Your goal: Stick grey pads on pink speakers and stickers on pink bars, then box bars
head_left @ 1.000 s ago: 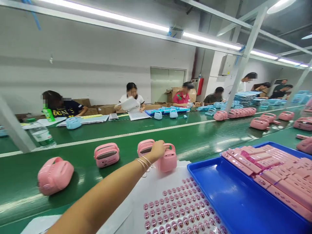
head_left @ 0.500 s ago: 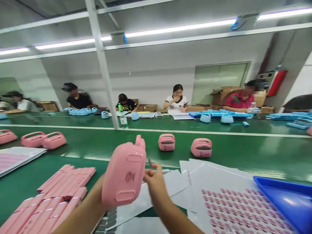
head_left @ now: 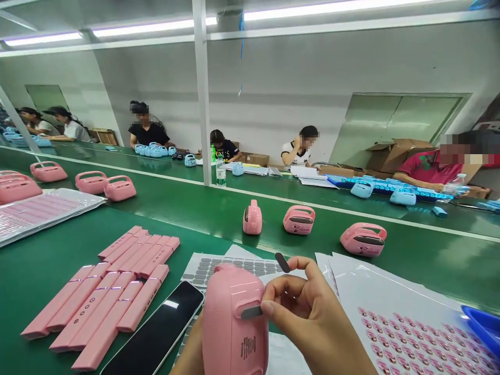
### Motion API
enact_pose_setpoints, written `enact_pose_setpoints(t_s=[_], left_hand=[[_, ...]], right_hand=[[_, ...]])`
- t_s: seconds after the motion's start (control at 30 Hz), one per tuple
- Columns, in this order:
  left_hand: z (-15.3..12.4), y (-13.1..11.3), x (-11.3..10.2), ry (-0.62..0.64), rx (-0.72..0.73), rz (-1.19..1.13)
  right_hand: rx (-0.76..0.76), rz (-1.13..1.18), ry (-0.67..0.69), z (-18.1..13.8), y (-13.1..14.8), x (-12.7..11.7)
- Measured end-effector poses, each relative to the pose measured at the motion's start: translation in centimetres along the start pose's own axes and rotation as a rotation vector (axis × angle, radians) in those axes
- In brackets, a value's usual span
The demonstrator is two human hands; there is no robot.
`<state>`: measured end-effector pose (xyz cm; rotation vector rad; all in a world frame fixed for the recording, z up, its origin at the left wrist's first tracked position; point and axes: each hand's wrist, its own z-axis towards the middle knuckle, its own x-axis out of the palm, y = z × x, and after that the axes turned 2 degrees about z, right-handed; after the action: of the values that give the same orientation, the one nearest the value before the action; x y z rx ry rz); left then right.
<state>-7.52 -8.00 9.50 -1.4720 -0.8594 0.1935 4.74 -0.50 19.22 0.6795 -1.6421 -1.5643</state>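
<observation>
A pink portable-speaker-like case (head_left: 234, 323) with a handle is held upright, its underside with printed text facing me. My left hand (head_left: 194, 344) is closed around its far side, the fingers hidden behind it. My right hand (head_left: 308, 297) pinches a grey oblong sticker pad (head_left: 251, 312) between thumb and a finger. That pad lies at the oblong recess on the case's underside. A second grey pad (head_left: 282, 262) sticks up from another fingertip of the same hand. Behind the case, a sheet of grey oblong pads (head_left: 207, 268) lies on the table.
Left of the case are a phone (head_left: 156, 328) and several pink bars (head_left: 105, 297). To the right lie a sheet of round pink stickers (head_left: 406, 333) and a blue tray (head_left: 482, 323). Pink cases (head_left: 299, 220) stand on the green surface beyond; co-workers sit across.
The case has moved lower and right, and its underside recess has met a grey pad in my right hand. My view has turned left and down, showing the phone and pad sheet.
</observation>
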Motion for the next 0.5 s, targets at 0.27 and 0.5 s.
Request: enact_pose_setpoints(t_s=[0.27, 0.5], left_hand=[[-2.1, 1.0, -0.9, 0.066, -0.196, -0.176], [-1.7, 0.0, -0.3, 0.084, -0.208, -0.235]], right_hand=[[0.014, -0.133, -0.039, -0.3, 0.5, -0.4], [0.015, -0.159, -0.069, -0.2, 0.4, -0.2]])
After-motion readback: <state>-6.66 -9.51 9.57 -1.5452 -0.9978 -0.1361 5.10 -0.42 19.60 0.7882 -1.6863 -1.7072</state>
